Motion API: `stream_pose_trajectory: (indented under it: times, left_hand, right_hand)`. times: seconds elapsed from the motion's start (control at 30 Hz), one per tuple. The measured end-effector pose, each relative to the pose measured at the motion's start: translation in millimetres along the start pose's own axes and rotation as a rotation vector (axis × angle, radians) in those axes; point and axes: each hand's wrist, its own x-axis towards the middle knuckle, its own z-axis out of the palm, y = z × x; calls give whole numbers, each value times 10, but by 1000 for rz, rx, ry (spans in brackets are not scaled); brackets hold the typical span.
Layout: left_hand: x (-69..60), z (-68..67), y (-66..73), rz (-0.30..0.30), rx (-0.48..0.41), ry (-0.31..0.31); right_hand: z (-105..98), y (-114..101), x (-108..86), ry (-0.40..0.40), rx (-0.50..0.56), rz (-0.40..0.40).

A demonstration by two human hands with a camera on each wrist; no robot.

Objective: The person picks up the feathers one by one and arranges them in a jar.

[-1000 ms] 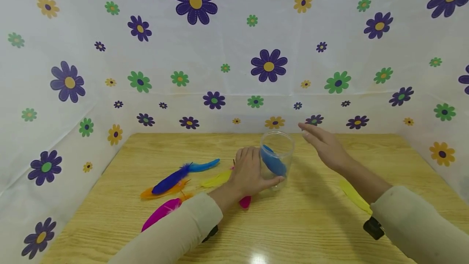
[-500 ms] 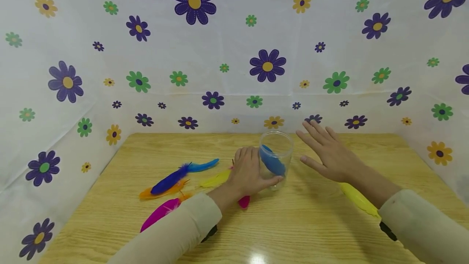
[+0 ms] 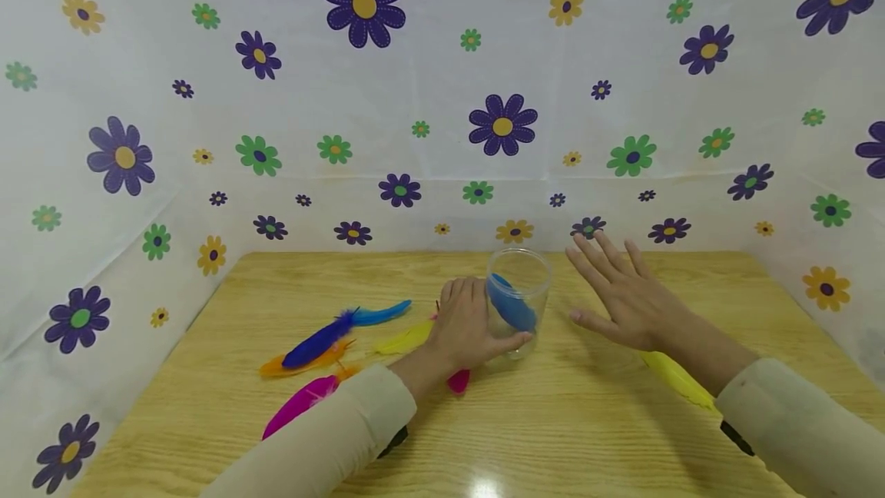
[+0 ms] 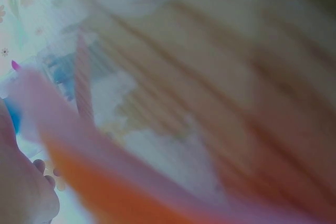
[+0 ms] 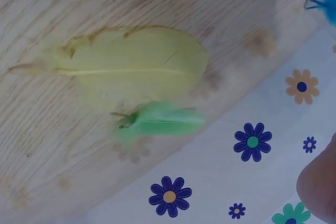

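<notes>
my left grip curls round clear jar, blue feather inside; right grip spread-fingered beside it, yellow feather on bench.

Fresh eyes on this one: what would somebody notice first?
Most likely the flowered cloth behind the table. Next, the clear jar near the middle, held by the left hand, with a blue feather inside. Then the bright feathers on the table's left side.

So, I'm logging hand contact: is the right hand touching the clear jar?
No, a gap shows between the right hand and the clear jar.
</notes>
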Motion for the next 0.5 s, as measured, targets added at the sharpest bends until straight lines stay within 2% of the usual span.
stream_pose_trajectory:
  times: [0.23,0.5]
  left_hand:
    - [-1,3,5,6,-6,15]
    - [-23,-1,2,3,5,6]
  right_hand:
    - [3,52,-8,-52,37,17]
    - [-9,140,5,-26,12,20]
